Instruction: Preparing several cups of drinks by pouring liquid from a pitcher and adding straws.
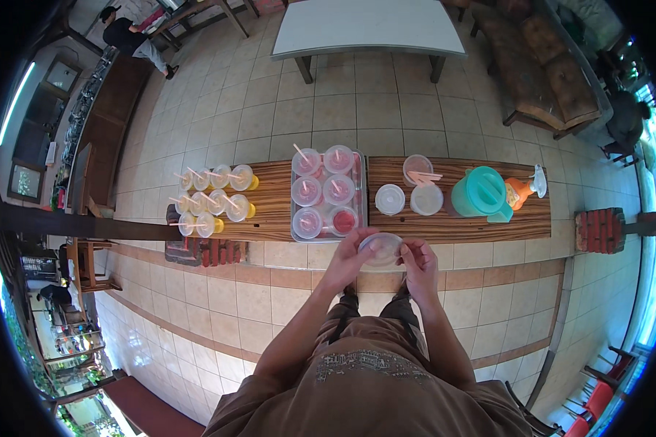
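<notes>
Between my two hands, in front of the bench's near edge, I hold a clear round plastic lid (383,251). My left hand (354,256) grips its left side, and my right hand (418,261) pinches its right rim. Just beyond my left hand is a metal tray (328,238) with several plastic cups in two columns. Most of these cups have domed lids, some with straws. The near right one, a cup of red drink (343,220), shows its red contents more plainly than the others.
On the striped wooden bench (270,211), several lidded cups of yellow drink (242,178) stand at the left. Right of the tray are a stack of white lids (390,199), two more round containers, pink straws (424,177), a teal pitcher (481,191) and an orange spray bottle (519,192).
</notes>
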A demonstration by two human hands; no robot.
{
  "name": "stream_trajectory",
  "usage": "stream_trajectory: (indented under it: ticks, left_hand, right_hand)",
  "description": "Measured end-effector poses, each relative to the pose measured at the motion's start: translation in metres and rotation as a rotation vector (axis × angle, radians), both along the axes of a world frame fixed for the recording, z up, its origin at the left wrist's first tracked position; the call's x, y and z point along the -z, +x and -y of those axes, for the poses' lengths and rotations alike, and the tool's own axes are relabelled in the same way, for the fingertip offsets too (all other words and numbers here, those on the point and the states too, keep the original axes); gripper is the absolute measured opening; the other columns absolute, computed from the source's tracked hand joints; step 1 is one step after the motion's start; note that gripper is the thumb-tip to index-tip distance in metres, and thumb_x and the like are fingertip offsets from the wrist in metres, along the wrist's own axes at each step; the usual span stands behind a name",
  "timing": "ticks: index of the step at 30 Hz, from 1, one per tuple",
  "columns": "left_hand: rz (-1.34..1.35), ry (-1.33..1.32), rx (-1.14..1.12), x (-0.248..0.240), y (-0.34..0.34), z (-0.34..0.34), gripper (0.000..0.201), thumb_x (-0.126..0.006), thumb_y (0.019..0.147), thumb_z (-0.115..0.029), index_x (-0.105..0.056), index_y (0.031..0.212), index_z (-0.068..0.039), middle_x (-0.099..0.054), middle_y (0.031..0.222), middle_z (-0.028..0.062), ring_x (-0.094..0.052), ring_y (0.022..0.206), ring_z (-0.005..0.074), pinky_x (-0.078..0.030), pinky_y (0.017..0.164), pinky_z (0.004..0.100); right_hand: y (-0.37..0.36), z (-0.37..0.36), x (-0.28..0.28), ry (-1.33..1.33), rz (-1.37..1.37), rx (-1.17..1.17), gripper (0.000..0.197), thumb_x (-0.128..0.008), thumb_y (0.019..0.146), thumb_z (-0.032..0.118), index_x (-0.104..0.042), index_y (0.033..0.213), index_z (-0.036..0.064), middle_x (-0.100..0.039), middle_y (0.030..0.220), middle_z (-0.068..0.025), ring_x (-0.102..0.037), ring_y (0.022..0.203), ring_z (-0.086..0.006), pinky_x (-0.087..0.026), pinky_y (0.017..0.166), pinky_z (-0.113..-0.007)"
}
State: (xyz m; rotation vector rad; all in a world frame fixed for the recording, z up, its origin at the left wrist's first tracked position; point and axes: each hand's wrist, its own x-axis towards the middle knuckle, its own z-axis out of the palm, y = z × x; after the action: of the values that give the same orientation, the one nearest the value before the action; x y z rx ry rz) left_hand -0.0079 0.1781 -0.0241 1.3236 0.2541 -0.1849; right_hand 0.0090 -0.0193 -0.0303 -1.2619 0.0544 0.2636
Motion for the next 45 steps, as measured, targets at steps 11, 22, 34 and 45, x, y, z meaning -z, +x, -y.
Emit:
stream_trajectory:
  ticks: [11, 22, 34, 45]
  left_hand:
    - [-0.283, 0.067, -0.190, 0.053, -0.056, -0.035, 0.037, -0.070, 0.101, -0.030, -0.061, 0.124, -0.002, -0.071, 0.106, 0.0053, -0.070, 0.092, 0.0134, -0.056, 0.078, 0.0274]
    - [-0.261, 0.349, -0.489, 0.111, -0.024, -0.037, 0.048, -0.071, 0.098, -0.035, -0.060, 0.126, 0.002, -0.070, 0.112, 0.0137, -0.072, 0.094, 0.0220, -0.056, 0.078, 0.0346]
    - [-0.333, 0.284, -0.474, 0.066, -0.030, -0.030, 0.059, -0.075, 0.094, -0.047, -0.060, 0.129, -0.002, -0.068, 0.111, 0.0070, -0.066, 0.100, 0.0156, -0.054, 0.077, 0.0307]
    - [-0.356, -0.292, -0.519, 0.080, -0.020, -0.039, 0.029, -0.071, 0.100, -0.036, -0.063, 0.115, -0.014, -0.067, 0.108, -0.0047, -0.063, 0.100, 0.0075, -0.050, 0.082, 0.0271]
  right_hand:
    - [-0.006, -0.042, 0.063, -0.220, -0.304, -0.248, 0.024, -0.068, 0.103, 0.026, -0.067, 0.117, 0.0071, -0.068, 0.095, 0.0011, -0.064, 0.083, -0.0079, -0.052, 0.075, -0.024]
    - [0.064, -0.090, 0.126, -0.157, -0.396, -0.125, 0.028, -0.058, 0.108, 0.037, -0.062, 0.096, 0.0114, -0.059, 0.080, 0.0042, -0.055, 0.072, -0.0062, -0.049, 0.069, -0.023]
    - [0.057, -0.071, 0.085, -0.096, -0.394, -0.266, 0.030, -0.065, 0.103, 0.043, -0.063, 0.089, 0.0167, -0.060, 0.081, 0.0075, -0.054, 0.072, -0.0043, -0.042, 0.063, -0.024]
    - [0.049, -0.079, 0.086, -0.067, -0.466, -0.326, 0.029, -0.066, 0.101, 0.046, -0.067, 0.096, 0.0175, -0.066, 0.087, 0.0072, -0.058, 0.078, -0.0058, -0.043, 0.065, -0.025]
